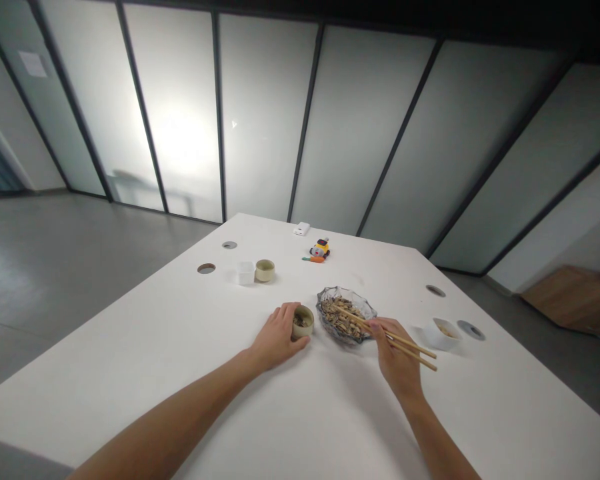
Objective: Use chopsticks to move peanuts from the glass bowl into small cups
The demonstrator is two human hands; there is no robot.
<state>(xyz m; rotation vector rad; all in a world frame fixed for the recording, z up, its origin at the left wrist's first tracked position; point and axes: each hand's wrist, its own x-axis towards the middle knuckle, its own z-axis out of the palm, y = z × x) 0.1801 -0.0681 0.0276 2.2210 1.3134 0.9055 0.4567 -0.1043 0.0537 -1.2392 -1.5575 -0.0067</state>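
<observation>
My left hand [279,339] is wrapped round the left side of a small olive-green cup [304,323] that stands on the white table. Some dark bits lie inside this cup. In my right hand [397,357] is a pair of wooden chopsticks [411,348], their tips down among the seeds [344,320] in a clear glass bowl [367,309]. The bowl sits just right of the cup, with a small gap between them. Whether the chopstick tips pinch a seed is too small to tell.
Behind on the left stand a white square container [245,273] and another olive cup [265,271]. A toy car [321,249], an orange toy carrot [317,260] and a white case [302,229] lie farther back. At right is a white bowl [441,335] beside a table hole [471,330].
</observation>
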